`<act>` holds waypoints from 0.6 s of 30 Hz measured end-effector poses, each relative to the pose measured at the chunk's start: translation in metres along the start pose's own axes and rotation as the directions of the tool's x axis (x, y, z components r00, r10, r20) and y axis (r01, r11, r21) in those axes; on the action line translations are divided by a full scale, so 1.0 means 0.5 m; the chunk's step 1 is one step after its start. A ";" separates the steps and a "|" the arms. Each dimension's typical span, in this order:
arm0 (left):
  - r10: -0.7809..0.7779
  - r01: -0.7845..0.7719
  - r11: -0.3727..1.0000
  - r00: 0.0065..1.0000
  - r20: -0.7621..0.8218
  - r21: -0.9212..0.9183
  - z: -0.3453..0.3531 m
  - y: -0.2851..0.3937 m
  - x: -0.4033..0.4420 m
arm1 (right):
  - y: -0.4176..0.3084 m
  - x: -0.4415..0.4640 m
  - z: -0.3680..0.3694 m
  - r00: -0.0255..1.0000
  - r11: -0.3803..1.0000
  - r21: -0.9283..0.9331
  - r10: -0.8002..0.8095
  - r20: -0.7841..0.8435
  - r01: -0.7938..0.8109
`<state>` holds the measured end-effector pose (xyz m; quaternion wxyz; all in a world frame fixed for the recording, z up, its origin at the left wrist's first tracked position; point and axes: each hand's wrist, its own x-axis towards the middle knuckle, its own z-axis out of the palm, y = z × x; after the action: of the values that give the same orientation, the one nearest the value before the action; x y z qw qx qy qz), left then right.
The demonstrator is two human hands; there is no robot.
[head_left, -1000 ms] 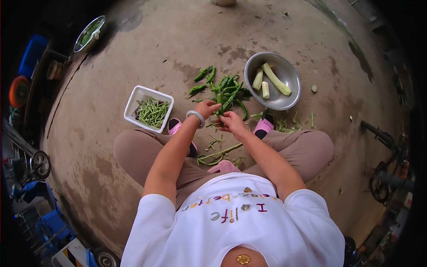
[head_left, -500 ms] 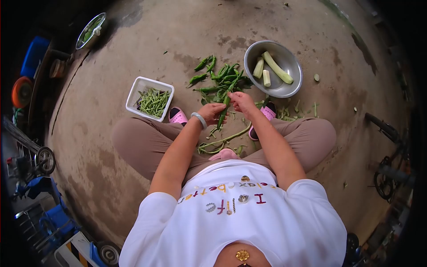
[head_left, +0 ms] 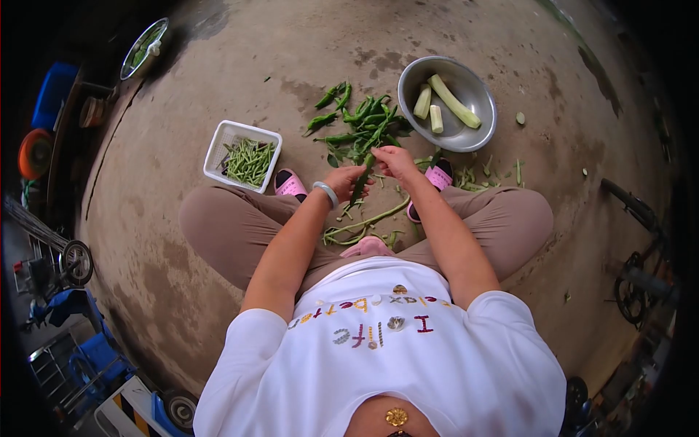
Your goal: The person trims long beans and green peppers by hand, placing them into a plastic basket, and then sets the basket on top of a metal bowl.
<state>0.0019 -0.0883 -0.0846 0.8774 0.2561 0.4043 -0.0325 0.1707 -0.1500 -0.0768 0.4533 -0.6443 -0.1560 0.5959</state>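
A long green chili pepper (head_left: 361, 186) lies slantwise between my two hands. My left hand (head_left: 342, 181), with a pale bangle at the wrist, is closed around its middle. At the pepper's upper end, the fingertips of my right hand (head_left: 395, 162) are pinched together. Just beyond my hands, a heap of green peppers (head_left: 373, 120) with some leaves rests on the concrete floor. To the right of the heap stands a metal basin (head_left: 483, 136) holding peeled, pale green vegetable pieces (head_left: 455, 102). A white plastic basket (head_left: 212, 162) of cut green beans (head_left: 247, 162) is at the left.
My crossed legs and pink slippers (head_left: 291, 183) frame the work area. Green peelings (head_left: 364, 227) and scraps lie between my legs and by the right slipper. Farther left is a bowl (head_left: 144, 49) of greens. Wheeled items (head_left: 76, 262) line the left edge; a bicycle part (head_left: 632, 207) is at right.
My hands stay on the pepper, with its lower end swung slightly left. The view has shifted a little; the heap, basket and basin have otherwise not changed.
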 end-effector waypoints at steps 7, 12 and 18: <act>-0.090 0.131 0.974 0.972 0.217 -0.184 0.016 -0.003 -0.005 | 0.022 0.020 0.013 0.994 0.998 0.033 0.057 -0.096 -0.054; -0.088 0.135 0.972 0.968 0.236 -0.191 0.006 -0.007 0.002 | 0.032 0.030 0.020 0.982 0.989 0.042 0.147 -0.114 -0.144; 0.098 -0.089 0.976 0.995 -0.034 0.201 0.000 -0.029 0.025 | 0.026 0.030 0.020 0.987 0.991 -0.039 0.125 -0.097 -0.130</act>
<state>0.0065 -0.0989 -0.0996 0.8389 0.3621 0.4056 -0.0258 0.1608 -0.1418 -0.0953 0.4064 -0.6904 -0.1064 0.5890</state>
